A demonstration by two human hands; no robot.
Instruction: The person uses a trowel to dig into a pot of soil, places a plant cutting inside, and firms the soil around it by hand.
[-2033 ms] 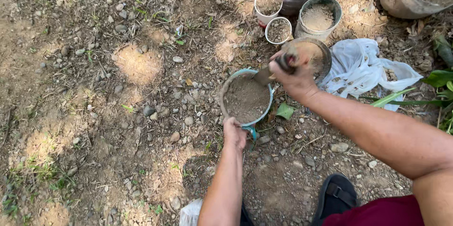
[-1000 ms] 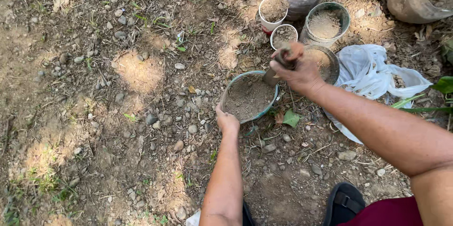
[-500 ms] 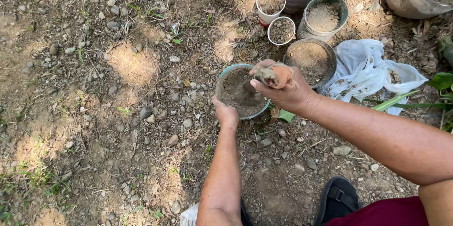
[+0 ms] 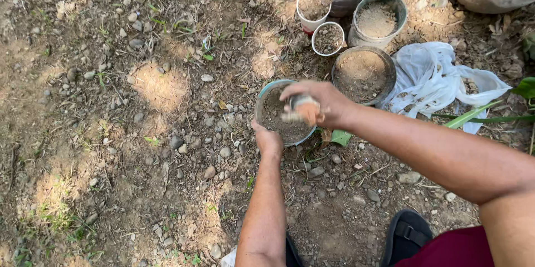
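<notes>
Hands: left hand [image 4: 268,139] clamped on the soil pot [image 4: 281,112] rim, right hand [image 4: 317,102] closed on a scoop [image 4: 301,110]; soil could be spilled if tipped off-centre.

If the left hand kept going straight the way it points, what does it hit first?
The left hand already rests at the near rim of the teal pot; going on, it would likely push into the soil inside, though depth is hard to judge.

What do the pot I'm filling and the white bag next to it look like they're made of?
The pot under the right hand, steadied by the left hand, looks like thin plastic: smooth teal rim. The white bag seems thin plastic film: crumpled, slightly glossy folds.
</notes>
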